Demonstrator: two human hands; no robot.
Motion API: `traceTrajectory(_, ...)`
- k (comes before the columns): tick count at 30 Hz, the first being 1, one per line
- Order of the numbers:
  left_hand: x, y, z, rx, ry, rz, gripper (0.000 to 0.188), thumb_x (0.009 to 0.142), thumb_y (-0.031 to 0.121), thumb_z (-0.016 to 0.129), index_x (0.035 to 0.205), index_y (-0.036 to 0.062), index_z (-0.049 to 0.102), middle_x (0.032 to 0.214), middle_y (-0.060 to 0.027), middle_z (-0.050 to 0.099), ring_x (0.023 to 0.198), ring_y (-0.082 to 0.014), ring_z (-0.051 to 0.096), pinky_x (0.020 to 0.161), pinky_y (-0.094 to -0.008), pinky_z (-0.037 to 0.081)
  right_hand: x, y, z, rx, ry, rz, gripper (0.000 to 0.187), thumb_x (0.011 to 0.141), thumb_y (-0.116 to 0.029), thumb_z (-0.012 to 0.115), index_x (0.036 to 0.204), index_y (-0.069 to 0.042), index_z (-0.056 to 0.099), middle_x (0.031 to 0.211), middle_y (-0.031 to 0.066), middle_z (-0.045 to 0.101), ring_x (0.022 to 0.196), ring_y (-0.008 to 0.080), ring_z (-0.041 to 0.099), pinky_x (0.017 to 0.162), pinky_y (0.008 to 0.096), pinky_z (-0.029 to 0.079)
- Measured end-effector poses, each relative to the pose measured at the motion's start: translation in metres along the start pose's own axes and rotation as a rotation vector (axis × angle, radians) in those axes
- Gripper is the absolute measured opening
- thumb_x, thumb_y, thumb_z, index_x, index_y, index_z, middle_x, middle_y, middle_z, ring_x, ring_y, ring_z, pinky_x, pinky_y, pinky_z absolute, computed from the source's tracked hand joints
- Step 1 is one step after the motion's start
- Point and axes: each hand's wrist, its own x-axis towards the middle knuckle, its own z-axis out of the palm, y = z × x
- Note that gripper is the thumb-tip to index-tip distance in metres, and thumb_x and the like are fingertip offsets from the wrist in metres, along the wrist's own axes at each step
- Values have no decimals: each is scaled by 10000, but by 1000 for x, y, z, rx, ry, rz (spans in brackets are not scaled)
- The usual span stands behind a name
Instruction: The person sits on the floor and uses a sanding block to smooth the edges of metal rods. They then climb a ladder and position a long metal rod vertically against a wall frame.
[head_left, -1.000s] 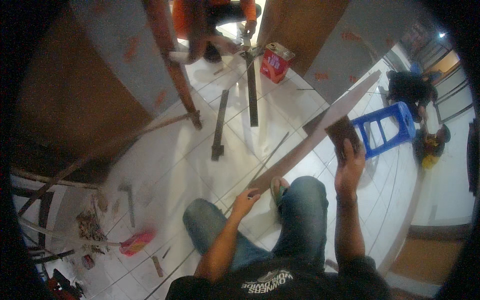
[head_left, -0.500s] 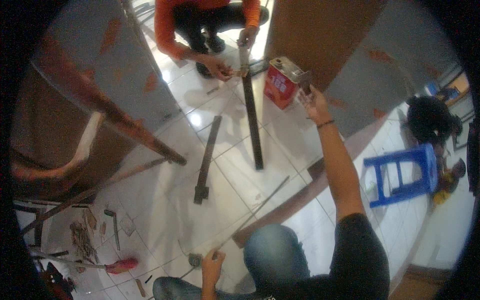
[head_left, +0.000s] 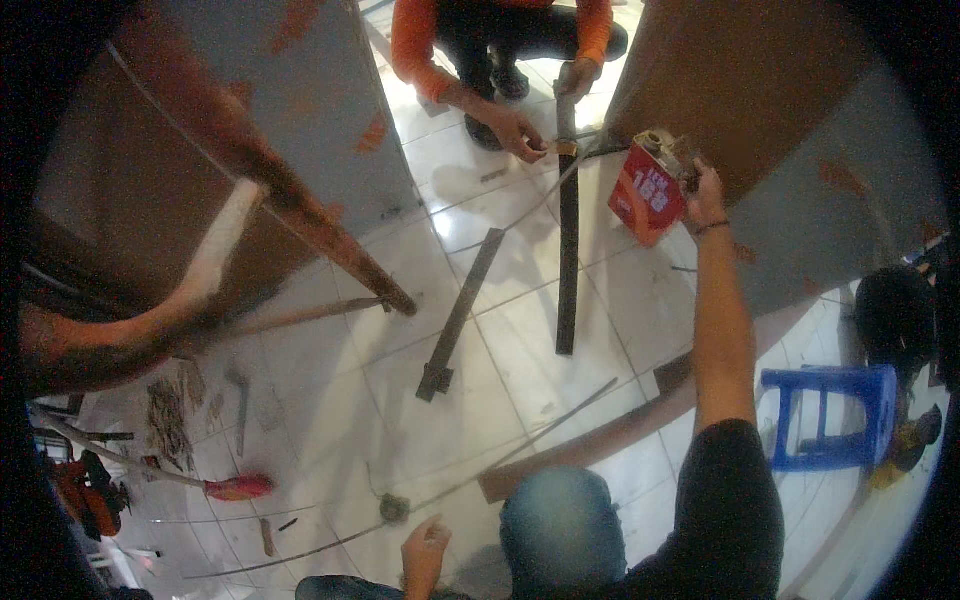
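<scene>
My right hand (head_left: 706, 193), arm stretched forward, grips the top edge of a red rectangular metal can (head_left: 647, 190) with an opening on top. The can leans to one side; whether its base touches the floor is unclear. My left hand (head_left: 427, 548) is by my bent knee, its fingers curled and nothing visible in them. Just beyond it lie a long thin rod (head_left: 450, 493) and a small dark block (head_left: 395, 508). Opposite me, a person in orange sleeves crouches, their hands (head_left: 520, 138) at the far end of a dark flat strip (head_left: 568, 255).
A shorter dark strip (head_left: 462, 315) lies on the white tiles. To the left another person's arm (head_left: 225, 235) holds a brown wooden bar (head_left: 330, 245). A brown plank (head_left: 590, 430) crosses before my knee. At the right is a blue plastic stool (head_left: 830, 418); big panels stand on both sides.
The can has tipped over to one side in my right hand. My left hand has come away from the thin rod, which now lies across the floor. The whole view has shifted.
</scene>
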Motion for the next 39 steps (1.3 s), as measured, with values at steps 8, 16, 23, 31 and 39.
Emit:
traceTrajectory(8, 15, -3, -50, -220, -218, 119, 452, 911, 298, 644, 1236, -8, 573, 1031, -130, 654, 961, -223, 640, 861, -357, 532, -203, -154, 0, -822, -371, -551, 348, 924, -254, 587, 1205, -52, 553, 1037, 54, 622, 813, 135, 584, 637, 274, 488)
traceTrajectory(16, 0, 131, -42, -1283, -1219, -159, 834, 894, 676, 420, 1459, 74, 298, 1415, -270, 366, 1321, -429, 347, 1025, -680, 314, -422, -199, 96, -661, -893, -168, 461, 941, -325, 579, 1284, -24, 515, 1125, 90, 621, 972, 166, 615, 790, 306, 540)
traceTrajectory(23, -42, 104, -47, -1407, -1077, 37, 743, 928, 588, 414, 1471, 97, 286, 1502, -209, 294, 1390, -413, 264, 1089, -636, 254, -578, -168, 160, -755, -1141, -341, 406, 966, -326, 515, 1242, -34, 459, 1076, 225, 624, 1006, 335, 627, 888, 422, 477)
traceTrajectory(31, -33, 108, -118, -1406, -420, 349, 810, 905, 656, 379, 1485, 104, 255, 1521, -166, 273, 1387, -371, 279, 1114, -567, 260, -674, -189, 200, -609, -922, -467, 468, 923, -219, 566, 1344, -81, 416, 1037, 204, 650, 963, 334, 650, 849, 417, 501)
traceTrajectory(39, -22, 153, -178, -1520, -363, 479, 861, 886, 712, 343, 1499, 119, 228, 1537, -126, 258, 1391, -339, 279, 1134, -515, 265, -694, -158, 156, -34, -163, -106, 346, 956, -282, 577, 1135, 5, 502, 867, 71, 606, 684, 109, 574, 568, 252, 457)
